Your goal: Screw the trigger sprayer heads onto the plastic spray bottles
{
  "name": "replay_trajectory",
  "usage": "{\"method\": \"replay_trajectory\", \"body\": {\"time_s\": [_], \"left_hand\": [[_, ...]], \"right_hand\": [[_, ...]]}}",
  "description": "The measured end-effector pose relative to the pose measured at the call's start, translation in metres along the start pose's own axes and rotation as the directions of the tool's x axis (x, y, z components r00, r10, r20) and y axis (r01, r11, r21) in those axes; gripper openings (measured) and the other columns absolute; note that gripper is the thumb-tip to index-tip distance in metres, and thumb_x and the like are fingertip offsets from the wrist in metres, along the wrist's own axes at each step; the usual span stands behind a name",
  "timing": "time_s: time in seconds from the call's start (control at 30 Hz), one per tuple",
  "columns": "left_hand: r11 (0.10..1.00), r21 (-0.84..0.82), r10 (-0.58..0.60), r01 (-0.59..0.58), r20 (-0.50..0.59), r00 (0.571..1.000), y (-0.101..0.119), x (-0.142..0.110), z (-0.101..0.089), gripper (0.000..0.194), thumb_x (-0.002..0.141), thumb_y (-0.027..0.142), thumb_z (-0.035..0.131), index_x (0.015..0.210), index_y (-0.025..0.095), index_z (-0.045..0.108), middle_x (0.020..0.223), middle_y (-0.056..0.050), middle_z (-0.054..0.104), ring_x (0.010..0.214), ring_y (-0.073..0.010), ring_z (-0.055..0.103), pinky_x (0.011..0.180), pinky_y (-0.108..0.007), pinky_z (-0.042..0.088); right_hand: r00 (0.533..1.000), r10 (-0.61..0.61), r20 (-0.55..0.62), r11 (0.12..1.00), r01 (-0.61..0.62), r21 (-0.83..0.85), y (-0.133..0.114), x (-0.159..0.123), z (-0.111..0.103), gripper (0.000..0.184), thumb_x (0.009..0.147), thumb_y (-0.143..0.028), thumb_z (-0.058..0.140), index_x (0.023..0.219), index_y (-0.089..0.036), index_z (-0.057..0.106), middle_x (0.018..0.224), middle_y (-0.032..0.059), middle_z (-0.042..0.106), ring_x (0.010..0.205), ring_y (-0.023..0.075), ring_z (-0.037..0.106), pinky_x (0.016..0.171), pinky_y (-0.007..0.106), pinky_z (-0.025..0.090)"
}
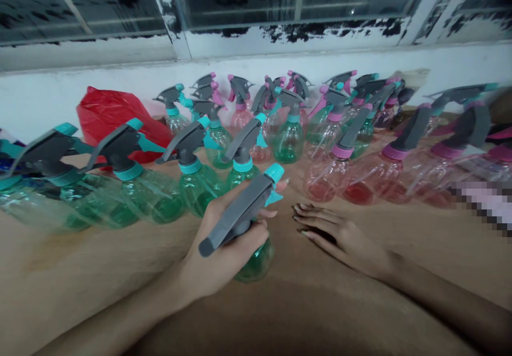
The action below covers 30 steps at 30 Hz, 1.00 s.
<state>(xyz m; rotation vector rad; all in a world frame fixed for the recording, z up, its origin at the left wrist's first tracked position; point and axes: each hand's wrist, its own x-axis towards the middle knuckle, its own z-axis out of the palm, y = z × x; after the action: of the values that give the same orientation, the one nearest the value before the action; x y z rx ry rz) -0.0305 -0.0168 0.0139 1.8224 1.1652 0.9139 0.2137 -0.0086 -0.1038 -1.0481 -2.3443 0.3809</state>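
Observation:
My left hand [226,249] is wrapped round the neck of a green spray bottle [256,263] that stands on the brown table [80,270]. Its grey trigger head [240,212] with a teal nozzle points up and to the right. My right hand [336,236] lies flat on the table just right of the bottle, fingers stretched out toward it, holding nothing.
Several green spray bottles [196,185] with teal collars stand in a row at left and centre. Several pink ones [360,177] with pink collars stand at right and along the white wall [120,79]. A red plastic bag [112,113] sits at the back left.

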Motion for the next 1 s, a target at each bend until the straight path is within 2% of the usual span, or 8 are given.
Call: {"method": "replay_trajectory", "body": {"time_s": [0.1,0.23,0.4,0.67,0.9,1.0], "left_hand": [[1.000,-0.002,-0.010,0.010,0.008,1.000,-0.0017,0.0001,0.0007,0.049,0.072,0.011,0.052,0.116,0.030,0.059,0.087,0.002,0.069,0.092,-0.0204,0.066,0.080,-0.030,0.052],[0.999,-0.039,0.011,-0.010,0.026,1.000,-0.0015,0.0011,0.0012,0.046,0.072,0.010,0.049,0.111,0.031,0.061,0.103,0.003,0.067,0.094,-0.0182,0.064,0.084,-0.029,0.050],[0.999,0.022,0.043,-0.043,0.001,0.999,0.0008,0.0027,0.0000,0.030,0.069,0.012,0.049,0.091,0.027,0.063,0.082,0.002,0.065,0.077,-0.0191,0.063,0.076,-0.031,0.050],[0.996,0.073,0.048,-0.049,0.014,0.999,-0.0049,0.0002,-0.0008,0.034,0.072,0.013,0.046,0.097,0.028,0.062,0.069,0.004,0.058,0.060,-0.0161,0.054,0.059,-0.028,0.046],[0.993,0.084,0.082,-0.081,-0.010,0.997,-0.0043,0.0008,0.0002,0.045,0.072,0.010,0.050,0.110,0.033,0.061,0.087,0.005,0.065,0.072,-0.0170,0.060,0.075,-0.031,0.049],[0.991,0.065,0.120,-0.119,-0.020,0.993,-0.0018,0.0009,0.0007,0.041,0.072,0.010,0.049,0.105,0.030,0.062,0.095,0.004,0.066,0.083,-0.0175,0.062,0.082,-0.030,0.049]], "right_hand": [[1.000,-0.006,0.001,1.000,0.006,0.002,-0.0001,0.0002,-0.0004,0.033,0.093,-0.026,0.047,0.124,-0.025,0.055,0.132,0.0041,0.056,0.126,0.0218,0.046,0.105,0.046,0.041],[1.000,0.000,0.002,1.000,0.000,-0.020,0.0002,-0.0004,0.0004,0.032,0.093,-0.026,0.047,0.124,-0.026,0.055,0.132,0.0034,0.056,0.127,0.0215,0.045,0.106,0.046,0.040],[1.000,0.000,0.001,1.000,0.000,-0.027,0.0025,-0.0012,0.0020,0.032,0.093,-0.027,0.046,0.124,-0.024,0.055,0.132,0.0041,0.056,0.127,0.0212,0.045,0.106,0.045,0.041],[1.000,-0.013,-0.002,1.000,0.013,-0.012,0.0025,-0.0007,0.0017,0.032,0.093,-0.026,0.047,0.124,-0.026,0.055,0.131,0.0038,0.056,0.126,0.0214,0.046,0.105,0.046,0.041],[1.000,-0.016,0.019,0.999,0.017,-0.036,0.0040,-0.0015,0.0025,0.032,0.094,-0.026,0.046,0.124,-0.023,0.054,0.132,0.0047,0.055,0.128,0.0209,0.044,0.106,0.046,0.040],[1.000,-0.009,0.022,0.999,0.010,-0.037,0.0037,-0.0014,0.0022,0.031,0.094,-0.026,0.046,0.124,-0.024,0.054,0.132,0.0044,0.055,0.128,0.0210,0.044,0.106,0.046,0.040]]}}
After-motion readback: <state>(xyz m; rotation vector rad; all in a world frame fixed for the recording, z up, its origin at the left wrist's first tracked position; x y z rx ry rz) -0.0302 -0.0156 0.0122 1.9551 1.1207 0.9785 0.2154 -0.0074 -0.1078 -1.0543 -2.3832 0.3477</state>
